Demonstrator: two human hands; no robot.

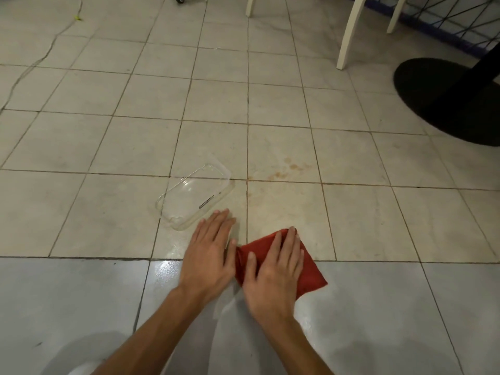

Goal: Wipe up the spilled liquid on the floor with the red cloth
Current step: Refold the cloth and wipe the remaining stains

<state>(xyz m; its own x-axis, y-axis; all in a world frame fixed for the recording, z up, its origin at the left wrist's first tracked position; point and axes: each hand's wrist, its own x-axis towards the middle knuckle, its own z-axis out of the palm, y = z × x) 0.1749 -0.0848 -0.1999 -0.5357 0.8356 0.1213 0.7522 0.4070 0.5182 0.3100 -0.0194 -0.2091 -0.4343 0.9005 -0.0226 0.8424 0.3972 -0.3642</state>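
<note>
A folded red cloth (311,269) lies flat on the tiled floor near the bottom centre. My right hand (276,272) presses down on it with straight fingers and covers its left half. My left hand (209,253) rests flat on the floor just left of the cloth, its thumb close to the cloth's edge. A wet sheen of spilled liquid (167,269) glints on the tile beside my left hand. Faint orange stains (289,167) mark the tiles farther ahead.
A clear plastic container (194,196) lies on the floor just beyond my left hand. A black round table base (443,104) stands at the right. White chair legs (349,33) stand at the back. A cable (35,63) runs along the far left.
</note>
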